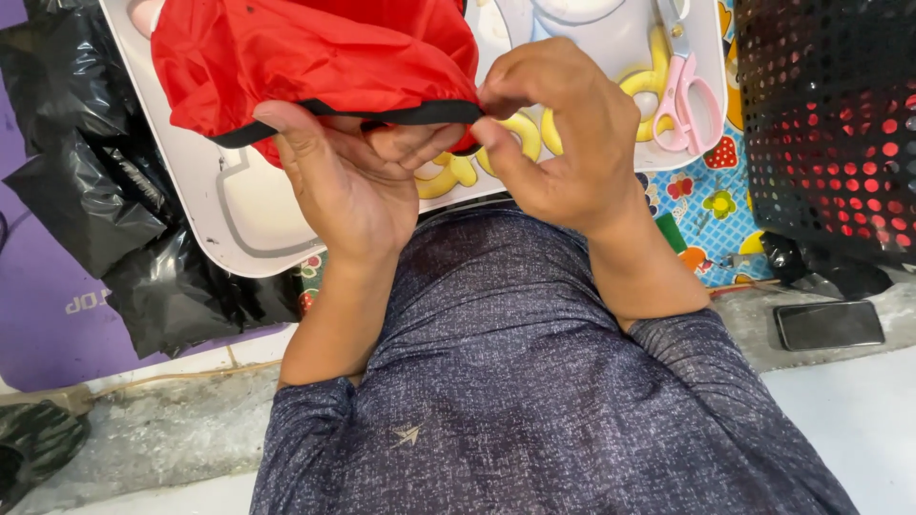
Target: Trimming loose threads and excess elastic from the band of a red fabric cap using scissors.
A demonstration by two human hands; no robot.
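Two hands hold one red cloth (305, 57) above a white tray (239, 205). Black bags (114, 219) lie left; a black perforated basket (830, 124) stands far right. Left hand (348, 186): grip clenched on the cloth's black hem (410, 113). Right hand (563, 133): grip pinches the same hem. Pink scissors (682, 86) rest on the tray, far right. A dark phone (828, 324) lies near right.

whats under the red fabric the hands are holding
Under the red fabric lies a white tray printed with yellow rings; pink scissors rest on its uncovered side. The left hand and right hand pinch its black hem. The tray's middle is covered.
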